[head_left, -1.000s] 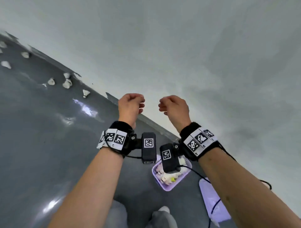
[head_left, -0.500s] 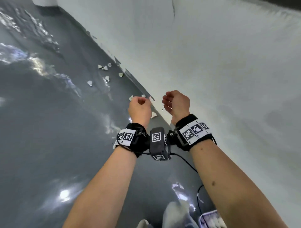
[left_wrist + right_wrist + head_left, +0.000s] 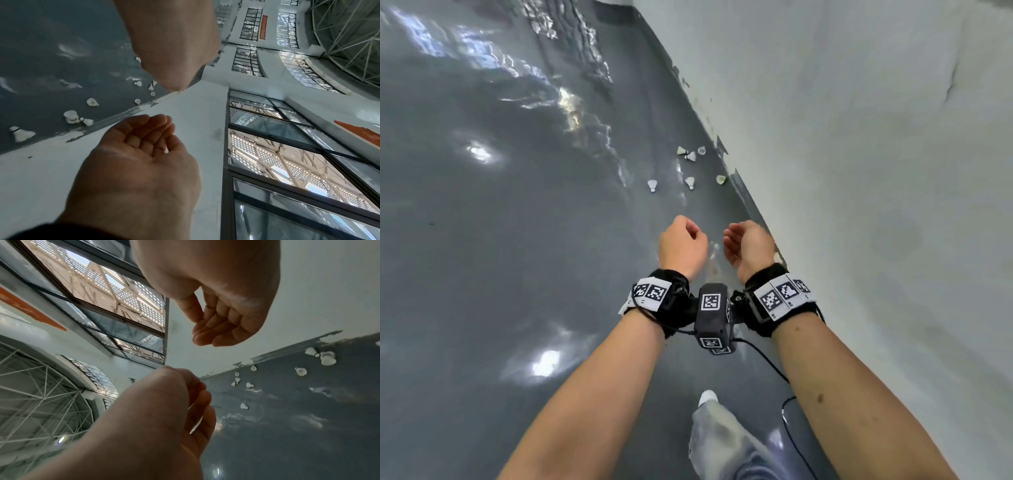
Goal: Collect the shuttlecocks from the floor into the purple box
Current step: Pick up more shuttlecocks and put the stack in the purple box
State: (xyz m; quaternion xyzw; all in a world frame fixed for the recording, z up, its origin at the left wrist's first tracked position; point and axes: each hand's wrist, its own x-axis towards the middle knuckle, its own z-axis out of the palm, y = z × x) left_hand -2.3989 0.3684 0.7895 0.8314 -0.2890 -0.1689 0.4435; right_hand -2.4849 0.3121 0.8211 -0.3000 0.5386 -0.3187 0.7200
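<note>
Both hands are up in front of the person, side by side and not touching, and neither one is carrying anything. The left hand point(image 3: 681, 248) has its fingers point(image 3: 144, 129) loosely curled over an empty palm, and the right hand point(image 3: 748, 245) is the same deal, fingers point(image 3: 216, 331) relaxed and half bent with nothing in them.

The shuttlecocks point(image 3: 690, 156) are scattered on the floor point(image 3: 500, 257) ahead of the hands, close to the foot of the wall point(image 3: 859, 171). There's a tight little bunch of three, then three more spread out nearer, one of them point(image 3: 652, 185) off to the left by itself. They're small white feathered cones with rounded tips. From the wrist views there look to be more of them point(image 3: 72, 116) lying along the wall line, though they're blurry, so I wouldn't swear to the count.

The floor is glossy grey with bright patches of glare. The wall is matte off-white, with its paint chipped where it meets the floor. Black wrist straps with square coded tags point(image 3: 654, 293) sit on both wrists, and a thin black cable point(image 3: 774, 366) hangs down. A leg in light grey trousers point(image 3: 722, 438) with a white shoe tip point(image 3: 707, 396) shows at the bottom. Tall dark-framed windows point(image 3: 298, 154) run up the wall.
</note>
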